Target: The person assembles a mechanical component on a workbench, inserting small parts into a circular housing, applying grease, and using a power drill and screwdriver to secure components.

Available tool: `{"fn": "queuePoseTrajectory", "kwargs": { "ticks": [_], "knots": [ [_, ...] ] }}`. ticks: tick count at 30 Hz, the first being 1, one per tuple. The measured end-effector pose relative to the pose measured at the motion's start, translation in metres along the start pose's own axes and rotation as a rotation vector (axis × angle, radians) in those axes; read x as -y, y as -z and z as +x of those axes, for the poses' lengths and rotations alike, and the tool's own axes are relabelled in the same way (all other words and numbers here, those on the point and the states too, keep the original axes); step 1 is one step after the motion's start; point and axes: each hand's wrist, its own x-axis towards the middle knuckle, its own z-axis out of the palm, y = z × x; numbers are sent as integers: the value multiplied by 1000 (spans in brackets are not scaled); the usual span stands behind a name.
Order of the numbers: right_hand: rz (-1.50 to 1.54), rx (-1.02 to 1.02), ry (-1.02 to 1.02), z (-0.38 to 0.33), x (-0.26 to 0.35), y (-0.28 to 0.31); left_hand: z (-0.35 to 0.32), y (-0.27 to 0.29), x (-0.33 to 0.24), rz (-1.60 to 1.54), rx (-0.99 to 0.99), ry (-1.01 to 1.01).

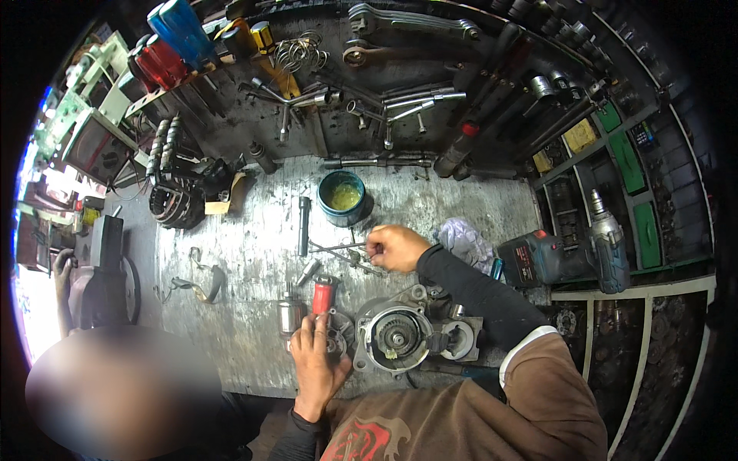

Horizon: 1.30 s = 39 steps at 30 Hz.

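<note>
— In the head view, how do we stand around the open tub point(343, 220)?

— Our right hand point(396, 247) is just to its near right, fingertips pinching what looks like a thin rod point(347, 247), which lies on the tub's near side among other slim pieces.

— What could spoil that?

— Those pieces seem crossed, so a sharp pull might drag its neighbours along. Our knuckles could also bump the tub and spill its yellowish contents.

— And our left hand point(316, 369)?

— Well nearer us than the tub, fingers extended, thumb spread away, tips by the red piece point(324, 296). We can't tell whether they touch it; a careless nudge might send it rolling.

— The housing point(364, 335), nearer us and right of the tub?

— Its gear point(398, 336) sits exposed: anything we fumble could drop inside, and our dark sleeve point(477, 293) might snag on the casting.
</note>
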Motion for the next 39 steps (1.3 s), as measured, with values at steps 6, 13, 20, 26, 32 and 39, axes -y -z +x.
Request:
{"fn": "queuePoseTrajectory", "kwargs": {
  "ticks": [6, 13, 20, 26, 32, 39],
  "knots": [
    [520, -37, -103, -91, 76, 97, -6, 17, -3, -369, -149, 269],
    [28, -20, 113, -141, 158, 81, 5, 32, -5, -506, -226, 250],
    [-89, -205, 134, -143, 161, 65, 2, 42, -22, -569, -200, 208],
    [-164, -210, 185, -154, 167, 62, 1, 42, -29, -638, -181, 262],
    [-100, -268, 134, -158, 162, 66, 9, 74, -52, -664, -203, 105],
    [110, -385, -66, -192, 136, 87, 39, 113, -107, -213, 117, -328]
  ]
}}
